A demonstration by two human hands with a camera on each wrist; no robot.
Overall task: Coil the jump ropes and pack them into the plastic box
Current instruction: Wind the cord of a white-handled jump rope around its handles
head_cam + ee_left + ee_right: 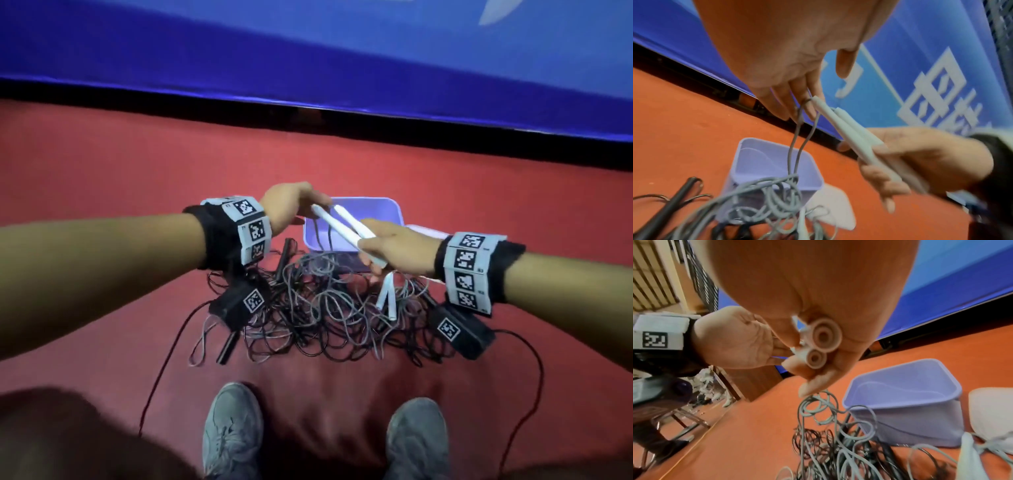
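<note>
My right hand grips two white jump-rope handles side by side over the purple plastic box; their round butt ends show in the right wrist view. At the handles' far tips, my left hand holds the grey cord between its fingers, thumb held apart. The cord hangs down into a tangled pile of grey and black ropes on the red floor in front of the box. The box looks empty.
A pale lid lies right of the box. Another white handle pair and black handles lie in the pile. My shoes stand just behind it. A blue banner wall runs beyond the box.
</note>
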